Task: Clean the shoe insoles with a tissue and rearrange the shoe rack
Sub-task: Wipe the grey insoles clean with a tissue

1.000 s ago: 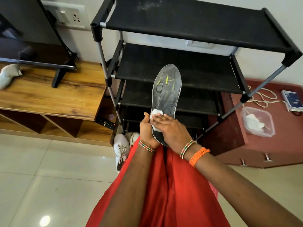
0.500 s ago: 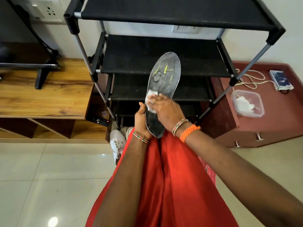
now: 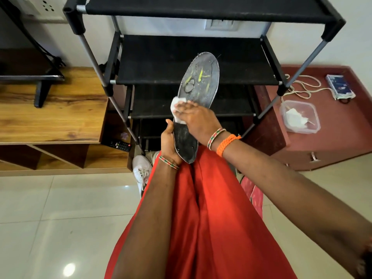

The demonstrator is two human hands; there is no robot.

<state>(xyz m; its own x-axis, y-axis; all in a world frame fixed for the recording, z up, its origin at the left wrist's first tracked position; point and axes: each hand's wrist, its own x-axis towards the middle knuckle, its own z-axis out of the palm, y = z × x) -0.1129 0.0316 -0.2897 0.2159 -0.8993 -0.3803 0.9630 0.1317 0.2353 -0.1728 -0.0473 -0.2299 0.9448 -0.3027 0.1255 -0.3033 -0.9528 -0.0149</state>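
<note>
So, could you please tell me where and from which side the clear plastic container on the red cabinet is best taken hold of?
Take the clear plastic container by its rim, from above, a grip spanning two opposite walls. It sits upright and lidless on the red cabinet, with tissues inside. The rounded walls look smooth, so the rim probably gives the surer hold.

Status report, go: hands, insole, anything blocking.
Left hand grips insole at heel end. Right hand presses tissue flat on its middle. Nothing blocking; shoe rack behind.
</note>
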